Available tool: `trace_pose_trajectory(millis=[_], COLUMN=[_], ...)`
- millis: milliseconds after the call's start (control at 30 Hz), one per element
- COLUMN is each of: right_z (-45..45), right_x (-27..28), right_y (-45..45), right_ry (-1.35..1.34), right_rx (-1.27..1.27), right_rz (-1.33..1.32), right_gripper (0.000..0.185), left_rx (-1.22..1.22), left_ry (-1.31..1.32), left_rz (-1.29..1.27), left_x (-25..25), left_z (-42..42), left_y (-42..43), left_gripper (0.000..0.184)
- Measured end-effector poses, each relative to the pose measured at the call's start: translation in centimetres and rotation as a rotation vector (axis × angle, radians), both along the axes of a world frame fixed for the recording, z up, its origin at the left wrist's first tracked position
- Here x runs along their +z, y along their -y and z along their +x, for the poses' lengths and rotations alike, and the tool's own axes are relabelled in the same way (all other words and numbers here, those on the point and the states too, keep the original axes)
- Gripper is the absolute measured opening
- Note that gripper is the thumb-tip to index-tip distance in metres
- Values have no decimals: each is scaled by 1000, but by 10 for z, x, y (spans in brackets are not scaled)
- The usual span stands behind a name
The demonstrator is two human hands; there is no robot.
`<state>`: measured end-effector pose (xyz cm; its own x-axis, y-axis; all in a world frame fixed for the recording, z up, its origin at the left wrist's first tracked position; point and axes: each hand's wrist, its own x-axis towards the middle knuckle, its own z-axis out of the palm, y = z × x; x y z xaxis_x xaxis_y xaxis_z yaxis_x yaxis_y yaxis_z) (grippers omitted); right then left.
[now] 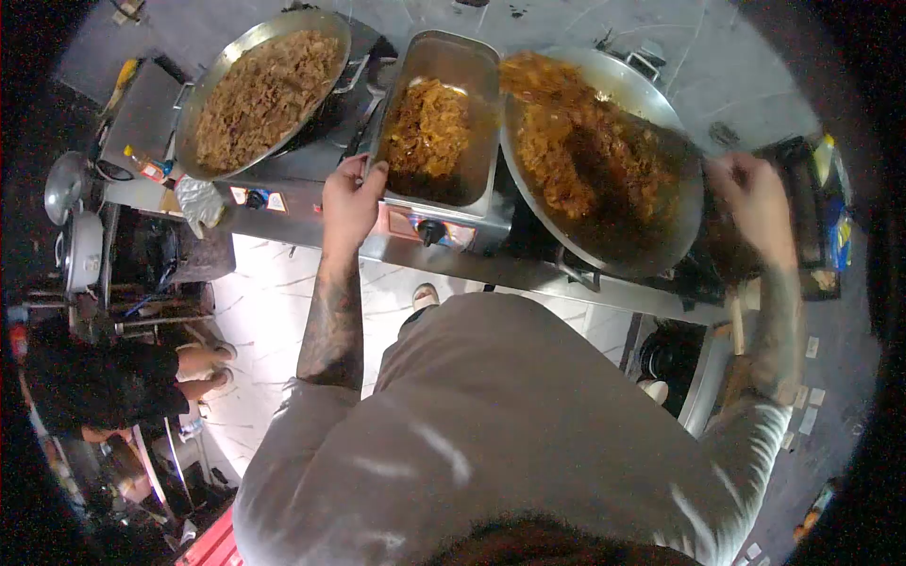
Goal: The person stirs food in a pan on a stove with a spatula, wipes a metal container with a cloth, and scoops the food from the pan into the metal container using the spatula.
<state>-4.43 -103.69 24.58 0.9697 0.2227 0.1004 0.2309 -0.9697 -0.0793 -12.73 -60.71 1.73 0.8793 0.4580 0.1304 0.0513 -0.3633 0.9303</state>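
Observation:
My left hand [355, 203] is closed on the left rim of a rectangular metal pan [493, 123]. Inside this pan lies a heap of orange-brown shredded food [436, 123]. To its right is a large round wok [604, 250] full of similar saucy food [590, 156]; at its upper left some food reaches over the rim beside the pan. Just right of the wok, my right hand [755, 203] has its fingers drawn together. Blur hides what they hold, perhaps a handle.
A second wide wok [326, 26] of brown shredded meat [269, 94] stands at left. Stove knobs [431, 232] line the counter front. A small bottle [146, 163] and crumpled foil [200, 203] are farther left. Another person [104, 373] is at lower left, near cluttered shelves.

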Motion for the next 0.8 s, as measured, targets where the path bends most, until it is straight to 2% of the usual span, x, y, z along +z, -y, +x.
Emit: trace_pose_trajectory(millis=[33, 100, 167, 267, 333, 467, 533, 667, 700, 733, 800], right_z=[3, 16, 32, 15, -2, 22, 38, 35, 31, 26, 21], right_x=[4, 0, -13, -20, -17, -24, -22, 4, 9, 12, 16], right_y=[-18, -40, -71, -137, -155, -128, -101, -58, -52, -37, 3], right_ry=[19, 189, 179, 109, 335, 509, 427, 214, 137, 75, 27], right_rx=[31, 281, 359, 399, 646, 697, 531, 371, 293, 208, 84], right_rz=[-73, -171, -264, -353, -703, -637, -389, -266, -272, -125, 0], right_gripper=[20, 18, 30, 26, 23, 21, 19, 19, 20, 21, 24], left_rx=[-1, 8, 10, 26, 4, -12, 5, 34, 29, 9, -31], left_ry=[-10, -28, -45, -8, -31, 6, 0, -142, -100, -68, -2], left_rz=[38, 4, -30, -45, -6, -22, -58, -109, -4, 3, 14], left_x=[2, 11, 10, 3, 8, -9, -2, 12, 6, 1, -10], left_z=[0, -2, -2, 0, -2, 1, -1, -4, -5, -3, 1], left_y=[1, 5, 7, 5, 4, -2, 1, 5, -1, -4, -8], left_gripper=[26, 27, 29, 31, 31, 31, 30, 27, 26, 26, 26])
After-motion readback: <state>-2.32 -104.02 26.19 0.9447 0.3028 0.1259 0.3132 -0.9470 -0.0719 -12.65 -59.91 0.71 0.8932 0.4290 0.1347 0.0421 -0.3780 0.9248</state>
